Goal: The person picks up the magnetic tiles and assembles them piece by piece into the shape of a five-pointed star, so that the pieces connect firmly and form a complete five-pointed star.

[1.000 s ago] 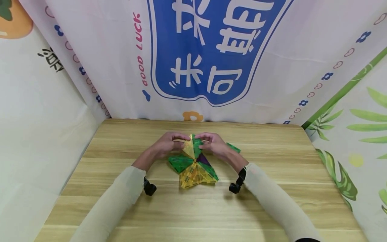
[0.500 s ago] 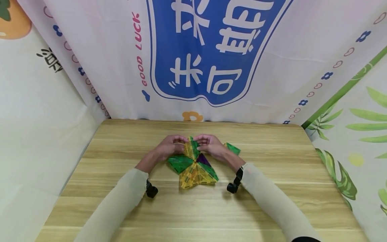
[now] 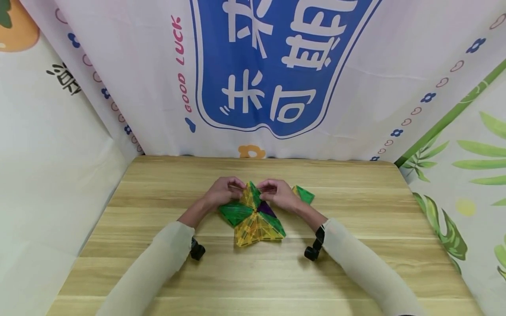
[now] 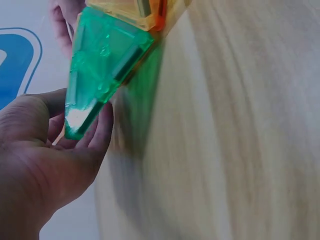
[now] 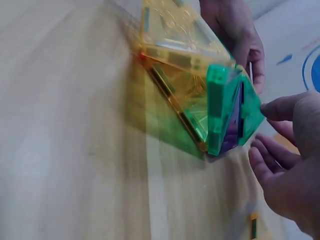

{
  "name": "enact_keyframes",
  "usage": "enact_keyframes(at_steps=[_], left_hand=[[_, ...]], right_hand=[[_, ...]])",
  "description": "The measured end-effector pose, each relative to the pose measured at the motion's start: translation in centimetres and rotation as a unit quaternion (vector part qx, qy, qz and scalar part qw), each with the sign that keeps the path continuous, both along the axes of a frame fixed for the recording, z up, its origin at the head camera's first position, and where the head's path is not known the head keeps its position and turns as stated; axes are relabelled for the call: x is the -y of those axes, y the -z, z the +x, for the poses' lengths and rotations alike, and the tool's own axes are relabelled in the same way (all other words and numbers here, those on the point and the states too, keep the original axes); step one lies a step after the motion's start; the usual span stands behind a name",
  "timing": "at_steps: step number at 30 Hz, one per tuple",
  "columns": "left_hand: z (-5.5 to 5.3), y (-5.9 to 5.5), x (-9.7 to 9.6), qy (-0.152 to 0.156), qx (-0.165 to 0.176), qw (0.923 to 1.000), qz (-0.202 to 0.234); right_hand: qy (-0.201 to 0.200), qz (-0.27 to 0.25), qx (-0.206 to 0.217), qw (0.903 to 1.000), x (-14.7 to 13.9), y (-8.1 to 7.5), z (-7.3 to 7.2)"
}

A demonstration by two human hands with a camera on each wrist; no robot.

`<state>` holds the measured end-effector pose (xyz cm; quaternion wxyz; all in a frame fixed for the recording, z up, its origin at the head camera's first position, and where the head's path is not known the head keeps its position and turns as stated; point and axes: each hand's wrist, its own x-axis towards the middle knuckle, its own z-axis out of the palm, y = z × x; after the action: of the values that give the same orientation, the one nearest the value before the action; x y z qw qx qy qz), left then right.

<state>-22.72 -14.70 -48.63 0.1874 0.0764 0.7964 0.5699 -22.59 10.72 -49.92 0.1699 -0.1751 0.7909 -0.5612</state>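
Observation:
Translucent magnetic tiles form a star-like build on the table, yellow in front, with a green tile at the left and a purple tile at the right. At its far side rise a yellow tile and a green tile. My left hand holds the far yellow tile between fingers and thumb; in the left wrist view a green tile partly hides those fingertips. My right hand touches the far green tile with one fingertip, its other fingers loosely bent and apart from it.
A loose green piece with a yellow edge lies on the wooden table behind my right forearm. A printed cloth hangs along the far table edge, with more cloth at both sides.
The far yellow and green tiles have come slightly lower and nearer. My right hand has eased a little down and to the right, and more of the loose green piece shows.

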Motion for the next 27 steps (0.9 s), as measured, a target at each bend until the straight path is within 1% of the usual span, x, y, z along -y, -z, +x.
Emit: enact_keyframes(at_steps=[2,4,6,8,10,13,15,18,22,25,27], left_hand=[[-0.1,-0.3,0.0,0.0,-0.034,0.9993,-0.014],[-0.1,-0.8,0.0,0.004,-0.065,0.9975,-0.029],[-0.1,-1.4,0.0,0.02,-0.092,0.9948,-0.039],[0.0,-2.0,-0.1,0.044,-0.111,0.9918,-0.045],[0.0,-2.4,-0.1,0.076,-0.13,0.9872,-0.053],[0.0,-2.7,-0.2,0.127,-0.156,0.9771,-0.07],[0.0,-2.8,-0.3,0.154,-0.174,0.9685,-0.088],[-0.2,-2.6,-0.5,0.179,-0.194,0.9579,-0.114],[-0.5,-2.5,-0.6,0.201,-0.199,0.9495,-0.136],[-0.7,-2.3,-0.6,0.222,-0.204,0.9409,-0.154],[-0.8,-2.2,-0.6,0.239,-0.213,0.9325,-0.168]], right_hand=[[0.004,0.019,-0.025,0.9995,-0.4,-0.5,0.8],[0.0,0.031,-0.044,0.9986,-0.9,-1.1,1.6],[-0.015,0.041,-0.067,0.9968,-1.5,-1.6,2.5],[-0.034,0.053,-0.089,0.994,-2.0,-2.0,3.4],[-0.05,0.072,-0.112,0.9899,-2.5,-2.2,4.3],[-0.065,0.107,-0.145,0.9815,-3.0,-2.6,5.9],[-0.069,0.133,-0.173,0.9736,-3.3,-2.8,6.9],[-0.066,0.161,-0.212,0.9617,-3.6,-2.9,8.1],[-0.056,0.187,-0.242,0.9506,-3.8,-2.7,9.5],[-0.049,0.2,-0.25,0.946,-3.9,-2.4,10.2],[-0.046,0.204,-0.255,0.944,-4.1,-2.2,10.6]])
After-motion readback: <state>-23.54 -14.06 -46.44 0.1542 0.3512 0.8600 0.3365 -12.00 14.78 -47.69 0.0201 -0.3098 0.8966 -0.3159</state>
